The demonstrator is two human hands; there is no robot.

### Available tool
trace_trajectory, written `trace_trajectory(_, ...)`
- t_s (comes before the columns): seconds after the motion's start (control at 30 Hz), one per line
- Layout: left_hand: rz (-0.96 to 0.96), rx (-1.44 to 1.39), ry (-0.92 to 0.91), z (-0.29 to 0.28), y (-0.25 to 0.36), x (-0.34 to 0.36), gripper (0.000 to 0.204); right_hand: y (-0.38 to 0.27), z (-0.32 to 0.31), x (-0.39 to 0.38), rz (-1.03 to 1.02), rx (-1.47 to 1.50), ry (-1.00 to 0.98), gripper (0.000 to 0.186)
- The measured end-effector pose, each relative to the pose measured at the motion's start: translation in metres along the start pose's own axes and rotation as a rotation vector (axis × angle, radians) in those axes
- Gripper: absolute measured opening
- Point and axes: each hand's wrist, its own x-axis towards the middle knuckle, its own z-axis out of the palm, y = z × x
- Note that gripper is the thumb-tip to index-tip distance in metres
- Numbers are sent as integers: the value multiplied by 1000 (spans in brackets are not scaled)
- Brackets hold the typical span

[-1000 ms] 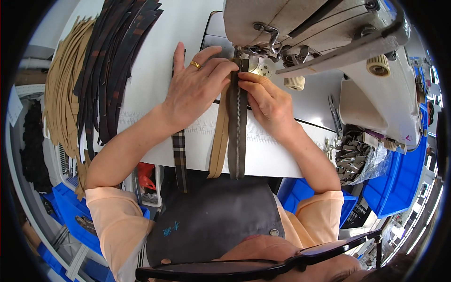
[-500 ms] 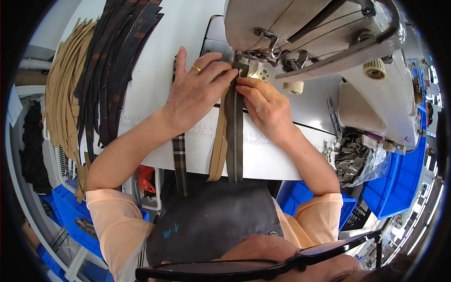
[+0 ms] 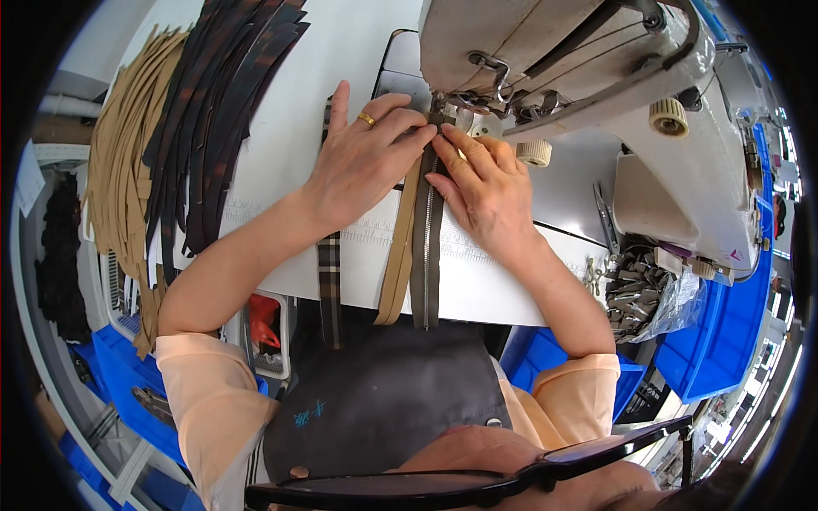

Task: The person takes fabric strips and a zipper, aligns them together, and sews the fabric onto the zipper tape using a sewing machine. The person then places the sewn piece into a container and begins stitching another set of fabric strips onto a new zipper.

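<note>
A dark grey zipper [image 3: 430,255] with metal teeth runs up the table to the presser-foot area of a sewing machine [image 3: 511,51]. My left hand [image 3: 362,166] has bent fingertips closed on the zipper's upper end, with one finger raised; its thumb is hidden. From the right, my right hand [image 3: 490,183] grips the same tape, its fingertips near the foot and its thumb lower on the edge. A tan strip [image 3: 397,264] lies against the zipper's left side and passes beneath my left hand. Farther left, a plaid strip [image 3: 329,272] hangs over the table's front edge.
Bundles of tan strips [image 3: 128,153] and dark strips [image 3: 221,111] lie at the left. Scissors [image 3: 606,217] and a pile of small dark pieces [image 3: 639,289] are right of my right arm. Blue bins [image 3: 711,332] stand below the table's edge.
The zipper's top end has shifted slightly away toward the machine. My right hand has slid up, its fingers stretching forward and its thumb now apart from them. My left hand has barely moved.
</note>
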Motion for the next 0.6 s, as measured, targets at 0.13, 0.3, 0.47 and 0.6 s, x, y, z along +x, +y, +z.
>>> trace_trajectory(0.13, 13, 1, 0, -3, -2, 0, 23, -1, 1, 2, -25, -34, 22, 38)
trace_trajectory(0.3, -51, 67, -96, -36, -29, -24, 36, 1, 0, 1, -50, -23, 41, 37)
trace_trajectory(0.47, -132, -42, -536, -101, 14, -82, 55, 1, 1, 1, -16, -39, 7, 36)
trace_trajectory(0.6, -116, -204, -792, -125, 32, -91, 61, 4, 3, 4, -82, -52, 81, 35)
